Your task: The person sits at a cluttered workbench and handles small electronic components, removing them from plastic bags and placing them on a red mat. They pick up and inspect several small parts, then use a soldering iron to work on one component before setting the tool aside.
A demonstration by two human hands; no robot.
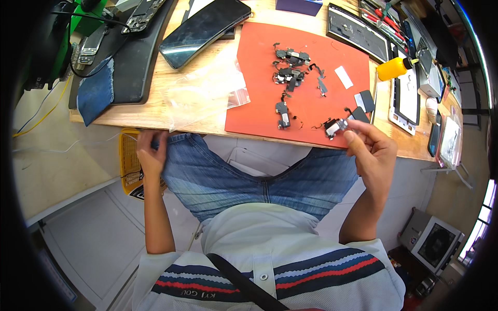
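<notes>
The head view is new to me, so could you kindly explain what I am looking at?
Of course. There is no machine here: a person works with two bare hands. The single picture comes from a wide fisheye camera on the person's head, looking down, so straight edges bend near the rim.

On the wooden table lies an orange-red mat with small dark electronic parts. To its left are a clear plastic bag and a large phone; to its right stands or lies a yellow bottle.

The right hand pinches a small silver-and-black part near the mat's lower right corner. The left hand is by the table's near edge; I see nothing in it.
</notes>
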